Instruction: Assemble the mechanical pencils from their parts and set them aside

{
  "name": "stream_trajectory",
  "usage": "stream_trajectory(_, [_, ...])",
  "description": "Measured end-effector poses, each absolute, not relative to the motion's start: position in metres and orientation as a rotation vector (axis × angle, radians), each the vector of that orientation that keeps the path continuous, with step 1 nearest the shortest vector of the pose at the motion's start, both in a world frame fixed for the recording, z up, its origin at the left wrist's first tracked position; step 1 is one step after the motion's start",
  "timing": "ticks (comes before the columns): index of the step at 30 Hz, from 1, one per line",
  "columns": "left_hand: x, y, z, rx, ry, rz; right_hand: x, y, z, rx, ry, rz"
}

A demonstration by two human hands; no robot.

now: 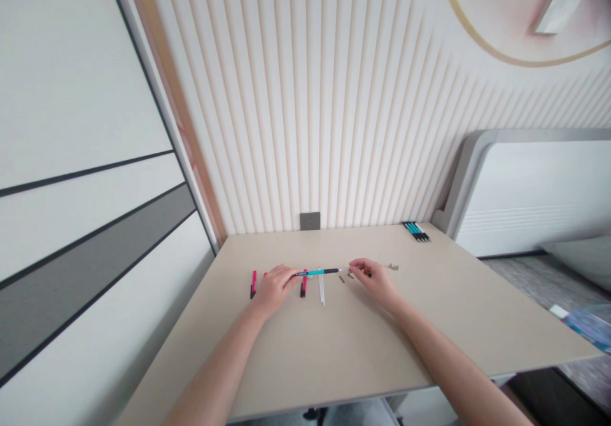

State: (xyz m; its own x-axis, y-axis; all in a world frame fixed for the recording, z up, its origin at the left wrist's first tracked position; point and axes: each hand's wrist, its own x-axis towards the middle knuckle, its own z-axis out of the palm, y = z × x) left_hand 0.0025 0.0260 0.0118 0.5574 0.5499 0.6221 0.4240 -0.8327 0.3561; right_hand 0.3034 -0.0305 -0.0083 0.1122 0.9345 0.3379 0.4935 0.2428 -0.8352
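My left hand [275,288] is closed on the rear end of a blue and black pen [317,272], which lies level above the table with its tip toward the right. Just past that tip, my right hand [375,277] has thumb and fingers pinched together; whatever small piece sits between them is too small to name. Beneath the pen are white thin tubes [321,289] and a pink and black pen part [303,288]. Another pink and black piece [253,283] lies left of my left hand. Small grey springs [342,279] rest near my right hand.
Several blue, white and black pens [417,232] lie side by side at the table's back right corner. Small metallic pieces [393,267] are right of my right hand. The beige table [286,369] meets a ribbed wall with a dark socket [310,221]; a bed headboard [534,190] stands at right.
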Motion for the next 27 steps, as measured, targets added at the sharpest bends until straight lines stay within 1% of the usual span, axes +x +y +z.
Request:
stream_trajectory(4, [0.003,0.026,0.012,2.638,0.828,1.134,0.304,-0.033,-0.008,-1.458,-1.620,0.507])
stream_trajectory(14, [0.004,0.023,0.017,2.633,0.831,1.151,0.297,-0.034,-0.005,-1.363,-1.491,0.651])
stream_trajectory(27, [0.006,0.022,0.016,2.660,0.791,1.099,0.284,-0.042,0.001,-1.277,-1.552,0.713])
